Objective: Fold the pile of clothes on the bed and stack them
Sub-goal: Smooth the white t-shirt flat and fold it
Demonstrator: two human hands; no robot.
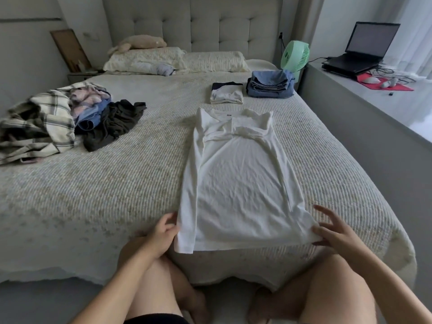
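A white long-sleeved shirt [236,181] lies flat on the bed [105,195], collar away from me, both sleeves folded across its chest. My left hand [163,232] pinches the shirt's near left hem corner. My right hand [332,230] pinches the near right hem corner between thumb and a finger, the other fingers spread. A pile of unfolded clothes [60,118] sits at the left of the bed: plaid, pink, blue and dark pieces. Two folded stacks lie beyond the shirt: a white and navy one [226,93] and a blue one [271,84].
Pillows [175,60] and a plush toy [140,42] lie by the headboard. A green fan [295,56] stands at the bed's right. A ledge on the right carries a laptop [360,50] and cables. My knees press against the bed's foot.
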